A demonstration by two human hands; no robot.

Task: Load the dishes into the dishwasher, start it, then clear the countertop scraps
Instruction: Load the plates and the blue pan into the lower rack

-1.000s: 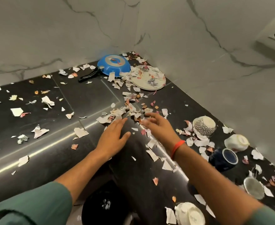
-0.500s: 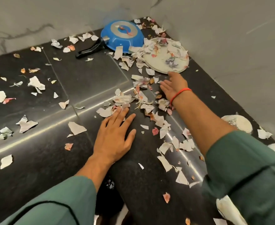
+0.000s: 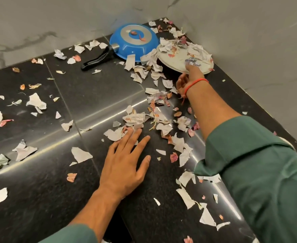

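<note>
A white plate (image 3: 178, 62) covered with torn paper lies in the far right corner of the black countertop (image 3: 39, 190). My right hand (image 3: 188, 78) grips its near rim, thumb on top and fingers underneath, and that edge is tilted up off the counter. Left of the plate, a blue frying pan (image 3: 133, 39) lies upside down with its black handle (image 3: 98, 58) pointing left. My left hand (image 3: 126, 160) rests flat on the counter, fingertips touching a heap of paper and peel scraps (image 3: 133, 118). More scraps are strewn across the whole surface.
Grey marble walls (image 3: 249, 41) close the counter at the back and on the right and meet in the corner behind the plate. The counter's rounded front edge (image 3: 144, 230) runs along the bottom. My green right sleeve (image 3: 258, 172) hides the counter's right side.
My right hand has moved from in front of the plate to its rim, gripped it and raised the near edge. The left hand stayed flat in place.
</note>
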